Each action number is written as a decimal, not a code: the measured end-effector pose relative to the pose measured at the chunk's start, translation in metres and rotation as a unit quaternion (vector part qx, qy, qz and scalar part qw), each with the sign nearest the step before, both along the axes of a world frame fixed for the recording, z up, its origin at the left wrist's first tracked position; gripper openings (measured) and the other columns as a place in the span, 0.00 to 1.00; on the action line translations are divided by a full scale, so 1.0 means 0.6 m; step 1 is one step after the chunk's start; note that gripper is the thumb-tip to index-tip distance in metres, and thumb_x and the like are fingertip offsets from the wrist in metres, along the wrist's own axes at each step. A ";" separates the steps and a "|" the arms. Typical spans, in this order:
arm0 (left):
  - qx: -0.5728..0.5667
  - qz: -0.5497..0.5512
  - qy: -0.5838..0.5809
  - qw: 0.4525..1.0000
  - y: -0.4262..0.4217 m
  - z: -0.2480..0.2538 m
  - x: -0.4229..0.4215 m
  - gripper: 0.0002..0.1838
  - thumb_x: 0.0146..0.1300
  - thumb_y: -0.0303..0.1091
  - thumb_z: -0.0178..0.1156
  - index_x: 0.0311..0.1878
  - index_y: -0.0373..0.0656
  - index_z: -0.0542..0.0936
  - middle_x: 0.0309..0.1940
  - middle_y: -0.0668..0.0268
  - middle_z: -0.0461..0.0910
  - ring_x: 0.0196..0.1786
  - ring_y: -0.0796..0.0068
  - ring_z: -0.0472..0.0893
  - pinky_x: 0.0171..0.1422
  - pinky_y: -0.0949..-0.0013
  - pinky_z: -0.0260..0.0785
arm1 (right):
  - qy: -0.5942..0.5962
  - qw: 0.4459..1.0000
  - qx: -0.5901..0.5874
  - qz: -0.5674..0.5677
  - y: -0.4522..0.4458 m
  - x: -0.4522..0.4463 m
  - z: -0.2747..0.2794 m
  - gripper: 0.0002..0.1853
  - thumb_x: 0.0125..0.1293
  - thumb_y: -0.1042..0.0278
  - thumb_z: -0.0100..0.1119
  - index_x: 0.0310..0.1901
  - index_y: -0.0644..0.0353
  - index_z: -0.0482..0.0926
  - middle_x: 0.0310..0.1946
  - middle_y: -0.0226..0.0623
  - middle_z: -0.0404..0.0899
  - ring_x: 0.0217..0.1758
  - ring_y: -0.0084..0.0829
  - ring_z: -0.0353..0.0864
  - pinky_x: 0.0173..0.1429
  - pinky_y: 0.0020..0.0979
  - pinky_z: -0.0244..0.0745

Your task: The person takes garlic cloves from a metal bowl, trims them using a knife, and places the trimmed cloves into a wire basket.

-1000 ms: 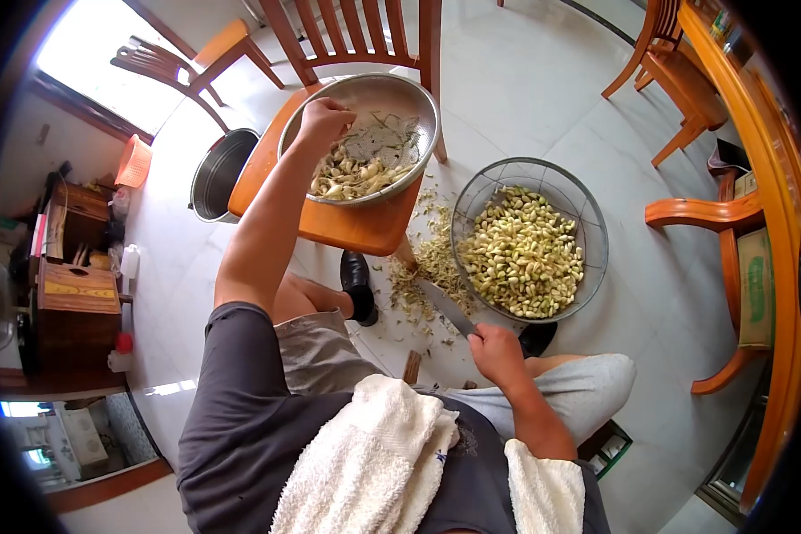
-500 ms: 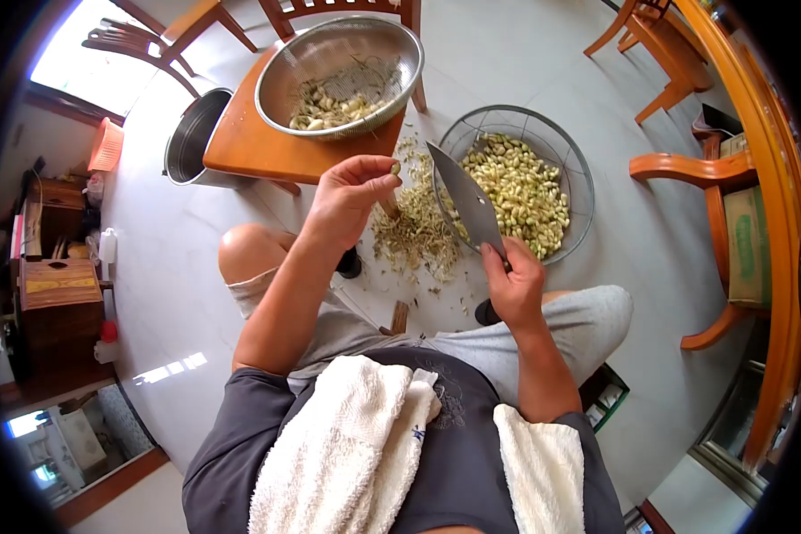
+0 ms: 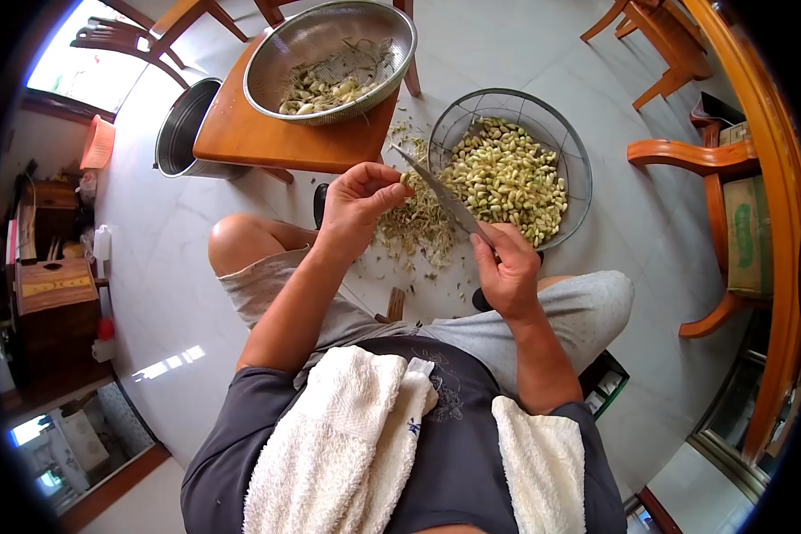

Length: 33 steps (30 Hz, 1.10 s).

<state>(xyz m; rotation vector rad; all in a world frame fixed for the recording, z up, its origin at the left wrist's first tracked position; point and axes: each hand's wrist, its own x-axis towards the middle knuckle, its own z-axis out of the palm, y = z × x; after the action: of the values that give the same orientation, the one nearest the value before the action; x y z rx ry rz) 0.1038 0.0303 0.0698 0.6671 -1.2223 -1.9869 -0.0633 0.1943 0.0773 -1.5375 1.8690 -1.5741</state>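
My left hand (image 3: pixel 358 209) pinches a small greenish bulb (image 3: pixel 407 181) between thumb and fingertips. In my right hand (image 3: pixel 510 276) is a cleaver-like kitchen knife (image 3: pixel 454 209), gripped by its handle. Its blade points up and left, edge-on, with the tip side close to the bulb; whether they touch I cannot tell. Beyond the blade, a wire basket (image 3: pixel 587 187) on the floor holds many pale green bulbs (image 3: pixel 516 178). Dry trimmings (image 3: pixel 411 238) lie scattered on the floor below my hands. A metal colander (image 3: pixel 271 93) with untrimmed, stringy-rooted bulbs (image 3: pixel 316 93) rests on a wooden chair (image 3: pixel 311 153).
A metal bucket (image 3: pixel 176 133) stands left of the chair. My bent knees frame the work area, and white towels (image 3: pixel 329 436) hang over my chest. Wooden chairs and a cardboard box (image 3: pixel 749 236) are at the right, a dark wooden cabinet (image 3: pixel 53 285) at the left.
The knife has turned from showing its broad side to nearly edge-on, and its blade has come left toward the bulb. My left hand still pinches the bulb. The view has shifted slightly.
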 end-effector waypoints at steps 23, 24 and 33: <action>0.008 -0.007 -0.023 1.000 0.010 -0.006 0.005 0.07 0.61 0.21 0.60 0.42 0.33 0.78 0.35 0.63 0.83 0.36 0.78 0.81 0.44 0.74 0.76 | 0.142 0.989 0.035 0.000 0.002 -0.001 -0.003 0.16 0.51 0.78 0.61 0.45 0.62 0.80 0.33 0.41 0.76 0.33 0.41 0.77 0.37 0.36 0.73; 0.009 -0.015 -0.025 1.000 0.010 -0.008 0.008 0.07 0.61 0.22 0.60 0.43 0.32 0.78 0.35 0.63 0.82 0.36 0.77 0.81 0.44 0.74 0.76 | 0.130 0.989 0.075 -0.004 0.002 -0.002 -0.007 0.14 0.53 0.77 0.60 0.44 0.62 0.80 0.32 0.42 0.76 0.33 0.42 0.77 0.37 0.37 0.73; 0.105 -0.080 0.095 0.987 0.005 -0.010 0.024 0.13 0.65 0.25 0.57 0.52 0.35 0.75 0.36 0.62 0.81 0.40 0.76 0.80 0.47 0.71 0.74 | 0.019 0.970 0.240 -0.013 0.012 -0.031 -0.041 0.07 0.58 0.70 0.59 0.35 0.64 0.80 0.27 0.48 0.76 0.32 0.49 0.77 0.37 0.42 0.71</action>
<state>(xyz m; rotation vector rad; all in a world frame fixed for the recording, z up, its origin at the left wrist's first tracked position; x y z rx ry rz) 0.1183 0.0335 0.0636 0.4778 -0.9865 -2.2779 -0.0816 0.2017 0.0524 -1.3309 2.0969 -0.9957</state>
